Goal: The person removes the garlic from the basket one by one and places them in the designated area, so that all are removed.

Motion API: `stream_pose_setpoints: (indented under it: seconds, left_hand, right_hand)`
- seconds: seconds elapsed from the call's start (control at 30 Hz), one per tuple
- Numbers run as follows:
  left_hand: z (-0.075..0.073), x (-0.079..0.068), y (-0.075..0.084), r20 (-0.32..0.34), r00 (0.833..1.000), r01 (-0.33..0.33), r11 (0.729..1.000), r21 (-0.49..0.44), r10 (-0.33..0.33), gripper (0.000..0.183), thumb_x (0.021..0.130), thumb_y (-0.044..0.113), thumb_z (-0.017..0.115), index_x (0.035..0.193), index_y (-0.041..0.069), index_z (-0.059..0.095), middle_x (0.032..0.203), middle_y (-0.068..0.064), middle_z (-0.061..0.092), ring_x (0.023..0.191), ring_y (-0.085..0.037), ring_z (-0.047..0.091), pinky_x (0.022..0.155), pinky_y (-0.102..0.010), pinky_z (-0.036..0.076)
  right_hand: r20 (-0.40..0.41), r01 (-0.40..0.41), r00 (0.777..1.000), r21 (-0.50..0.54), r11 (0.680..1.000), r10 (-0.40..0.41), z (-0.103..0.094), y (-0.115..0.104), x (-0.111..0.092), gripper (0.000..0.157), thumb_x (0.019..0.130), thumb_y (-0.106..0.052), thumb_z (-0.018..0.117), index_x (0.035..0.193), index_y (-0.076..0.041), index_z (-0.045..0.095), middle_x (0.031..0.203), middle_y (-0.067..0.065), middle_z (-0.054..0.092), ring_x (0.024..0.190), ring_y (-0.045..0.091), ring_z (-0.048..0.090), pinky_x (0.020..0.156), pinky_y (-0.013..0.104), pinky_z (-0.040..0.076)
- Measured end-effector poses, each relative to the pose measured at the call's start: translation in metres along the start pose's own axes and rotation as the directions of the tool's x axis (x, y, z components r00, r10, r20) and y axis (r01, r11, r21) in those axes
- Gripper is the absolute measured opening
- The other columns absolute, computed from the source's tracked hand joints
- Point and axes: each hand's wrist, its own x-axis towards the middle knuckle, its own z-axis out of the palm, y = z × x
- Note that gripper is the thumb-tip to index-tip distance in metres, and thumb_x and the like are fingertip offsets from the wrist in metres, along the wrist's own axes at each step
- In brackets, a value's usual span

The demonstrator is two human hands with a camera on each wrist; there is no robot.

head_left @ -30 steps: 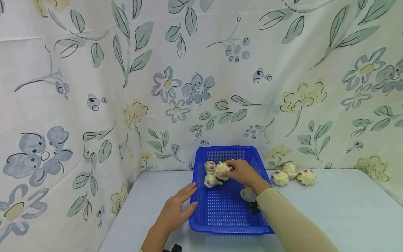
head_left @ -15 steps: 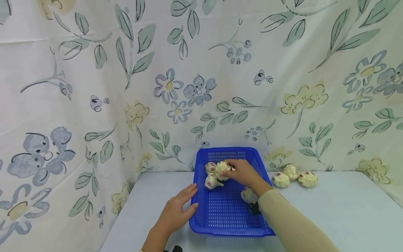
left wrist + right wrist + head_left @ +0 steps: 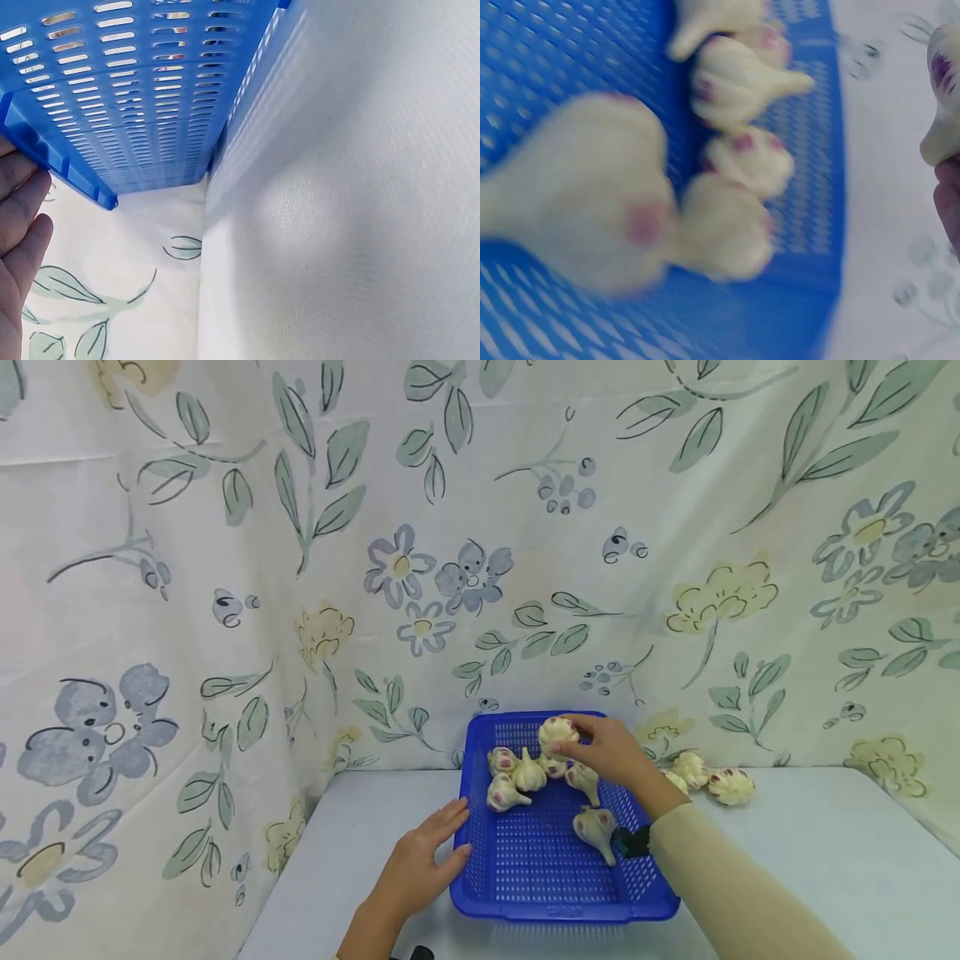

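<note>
In the head view my right hand [image 3: 611, 753] pinches a garlic bulb [image 3: 558, 737] above the far part of a blue perforated basket [image 3: 558, 910]. The right wrist view shows that held bulb [image 3: 946, 90] at its right edge, with fingertips [image 3: 949, 199] on it. Several garlic bulbs lie inside the basket: a group at the far left, such as a bulb [image 3: 529, 772] with its stem up, and a separate bulb [image 3: 596, 828] nearer the right side. My left hand [image 3: 416, 864] rests at the basket's left rim, fingers extended against it.
Outside the basket to the right, 3 garlic bulbs [image 3: 731, 786] sit on the white table [image 3: 810, 843], one partly hidden by my right wrist. Behind the table hangs a floral cloth [image 3: 480, 527]. A small black object [image 3: 422, 952] shows at the bottom edge.
My right hand has raised the garlic bulb and carried it back and to the right, uncovering other bulbs in the basket. My left hand stays at the rim.
</note>
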Motion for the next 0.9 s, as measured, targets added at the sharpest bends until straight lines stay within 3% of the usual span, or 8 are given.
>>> stream_pose_setpoints:
  seconds: [0.13,0.27,0.5,0.63,0.8,0.9]
  left_hand:
    - [0.000,0.000,-0.001,-0.005,1.000,-0.005,1.000,-0.002,0.005,0.049,0.092,0.032,0.066,0.138,0.016,0.059,0.149,0.008,0.049,0.136,-0.014,0.048,0.107,-0.042,0.046]
    - [0.000,-0.001,-0.002,-0.015,1.000,-0.011,1.000,0.007,0.012,0.049,0.091,0.031,0.066,0.137,0.016,0.060,0.148,0.008,0.049,0.136,-0.014,0.049,0.107,-0.042,0.047]
    - [0.001,-0.001,-0.004,-0.012,1.000,-0.019,1.000,-0.002,0.019,0.049,0.091,0.031,0.067,0.137,0.015,0.060,0.148,0.008,0.050,0.136,-0.014,0.048,0.108,-0.040,0.045]
    - [0.002,0.001,-0.003,0.005,1.000,-0.022,1.000,0.000,0.022,0.049,0.093,0.033,0.065,0.138,0.015,0.059,0.149,0.008,0.049,0.137,-0.014,0.048,0.108,-0.041,0.046]
    - [0.001,0.002,-0.002,0.018,1.000,-0.011,1.000,0.002,0.011,0.049,0.094,0.035,0.063,0.139,0.016,0.058,0.150,0.010,0.047,0.137,-0.015,0.047,0.108,-0.043,0.046]
    - [0.000,0.002,-0.002,0.014,1.000,-0.005,1.000,0.006,0.005,0.049,0.094,0.035,0.063,0.139,0.016,0.058,0.150,0.011,0.047,0.137,-0.014,0.047,0.108,-0.042,0.045]
  right_hand:
    - [-0.040,-0.038,0.998,0.052,0.998,0.040,-0.029,0.010,-0.007,0.062,0.089,-0.047,0.069,0.137,-0.010,0.058,0.125,0.014,0.067,0.117,0.033,0.064,0.092,0.047,0.057]
    - [-0.060,-0.104,0.992,0.050,0.993,0.107,-0.055,0.027,-0.018,0.069,0.089,-0.054,0.065,0.141,-0.010,0.054,0.133,0.019,0.062,0.128,0.040,0.054,0.099,0.054,0.051]
    - [-0.091,-0.243,0.967,-0.049,0.969,0.238,-0.083,0.064,-0.045,0.082,0.087,-0.063,0.061,0.149,-0.013,0.043,0.147,0.027,0.045,0.135,0.054,0.036,0.101,0.073,0.036]
    - [-0.130,-0.314,0.943,-0.060,0.947,0.305,-0.094,0.090,-0.063,0.083,0.089,-0.062,0.059,0.151,-0.010,0.039,0.149,0.032,0.038,0.133,0.059,0.033,0.097,0.078,0.035]
    - [-0.183,-0.415,0.896,-0.022,0.909,0.405,-0.108,0.129,-0.086,0.086,0.094,-0.062,0.051,0.154,-0.005,0.028,0.148,0.039,0.031,0.131,0.062,0.032,0.093,0.076,0.038]
    - [-0.231,-0.499,0.834,0.073,0.864,0.501,-0.113,0.152,-0.100,0.088,0.094,-0.062,0.048,0.155,-0.003,0.024,0.151,0.037,0.028,0.134,0.060,0.031,0.094,0.073,0.040]
